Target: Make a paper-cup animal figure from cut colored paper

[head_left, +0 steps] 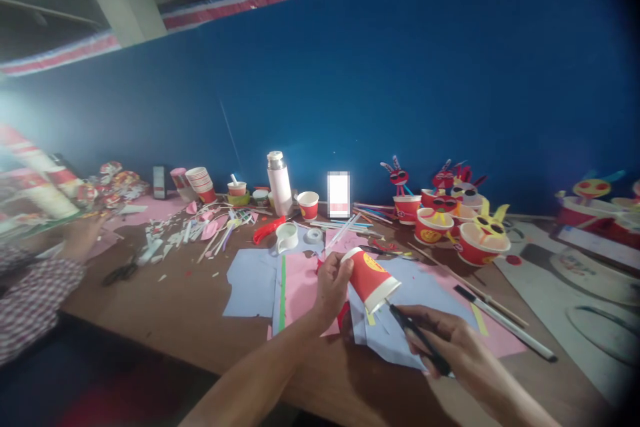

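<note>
My left hand (333,283) is closed around the narrower end of a red and white paper cup (371,277) with a yellow emblem. The cup is tilted, its wider white-edged end pointing down and right. In my right hand (445,340) is a black-handled tool (420,339) with a thin tip, gripped in the fingers. Its tip is at the cup's wider end; whether it touches the cup I cannot tell. Beneath both hands lie pink paper (303,283) and light blue paper (400,347).
Cups with pipe-cleaner figures (433,223) stand at right, near a white marker (505,323). At the back are a thermos (280,187), a red cup (307,205) and stacked cups (201,183). Scissors (120,271) and paper scraps lie left, beside another person's checkered sleeve (45,307).
</note>
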The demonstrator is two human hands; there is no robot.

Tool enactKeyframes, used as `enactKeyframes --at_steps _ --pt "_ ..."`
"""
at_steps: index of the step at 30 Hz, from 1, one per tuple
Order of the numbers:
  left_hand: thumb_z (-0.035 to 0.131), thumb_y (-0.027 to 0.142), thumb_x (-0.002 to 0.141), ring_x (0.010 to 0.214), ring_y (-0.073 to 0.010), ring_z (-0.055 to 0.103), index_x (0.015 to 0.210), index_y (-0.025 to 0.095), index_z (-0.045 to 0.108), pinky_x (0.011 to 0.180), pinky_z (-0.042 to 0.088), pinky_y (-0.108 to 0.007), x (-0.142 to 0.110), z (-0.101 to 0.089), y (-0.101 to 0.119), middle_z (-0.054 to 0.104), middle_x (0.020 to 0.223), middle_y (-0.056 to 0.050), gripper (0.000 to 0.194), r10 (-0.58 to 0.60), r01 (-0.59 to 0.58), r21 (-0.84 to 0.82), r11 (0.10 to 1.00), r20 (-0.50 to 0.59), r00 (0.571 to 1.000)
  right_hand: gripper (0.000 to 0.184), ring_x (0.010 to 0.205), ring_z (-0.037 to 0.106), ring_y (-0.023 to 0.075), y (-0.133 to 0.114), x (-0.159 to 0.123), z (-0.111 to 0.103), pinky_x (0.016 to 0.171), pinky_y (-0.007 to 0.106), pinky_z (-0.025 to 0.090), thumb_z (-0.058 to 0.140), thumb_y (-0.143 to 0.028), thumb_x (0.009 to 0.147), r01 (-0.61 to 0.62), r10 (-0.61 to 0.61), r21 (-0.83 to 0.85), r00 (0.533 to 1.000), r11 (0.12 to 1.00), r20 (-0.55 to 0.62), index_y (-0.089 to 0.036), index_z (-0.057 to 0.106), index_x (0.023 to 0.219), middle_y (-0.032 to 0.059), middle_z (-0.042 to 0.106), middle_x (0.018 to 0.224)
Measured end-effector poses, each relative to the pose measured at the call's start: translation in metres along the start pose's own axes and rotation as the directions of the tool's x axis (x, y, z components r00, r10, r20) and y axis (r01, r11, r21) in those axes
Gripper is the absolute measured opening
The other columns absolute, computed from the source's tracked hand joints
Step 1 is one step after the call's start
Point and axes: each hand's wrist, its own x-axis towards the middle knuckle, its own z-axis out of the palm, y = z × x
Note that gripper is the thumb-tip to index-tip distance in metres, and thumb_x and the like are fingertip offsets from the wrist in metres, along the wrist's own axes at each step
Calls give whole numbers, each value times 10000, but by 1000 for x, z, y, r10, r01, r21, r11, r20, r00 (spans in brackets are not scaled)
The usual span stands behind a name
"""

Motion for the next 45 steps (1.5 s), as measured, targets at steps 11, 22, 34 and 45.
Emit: enactKeyframes --at_steps 11,22,34,45 --pt "498 412 813 595 -109 408 729 161 508 560 343 -221 0 0 -5 468 638 22 265 18 -19 46 999 18 1000 467 407 464 103 2 -3 2 399 219 347 653 -452 690 -24 25 25 997 999 -70 -128 667 1026 3 573 562" --pt "504 359 815 630 -122 428 731 167 519 593 351 -234 2 1 -11 485 658 14 210 37 -38 103 994 13 999 417 609 656 238 17 2 -14 510 293 462 385 -270 828 220 -432 -915 900 337 58 -191 587 1184 88 703 803" --pt "516 375 804 604 -119 424 689 179 500 582 352 -234 1 2 -9 469 631 28 228 2 -2 75 997 -8 1000 509 384 390 52 7 8 -6 404 202 287 659 -465 690 -105 87 254 993 962 79 -108 631 1052 -24 533 571" --pt "548 385 794 669 -137 516 810 154 561 613 399 -240 1 6 -8 575 727 -17 232 -20 20 -1 1000 14 1000 390 677 674 228 25 -5 -2 548 305 496 375 -265 856 224 -459 -877 888 424 5 -198 561 1193 84 702 909"
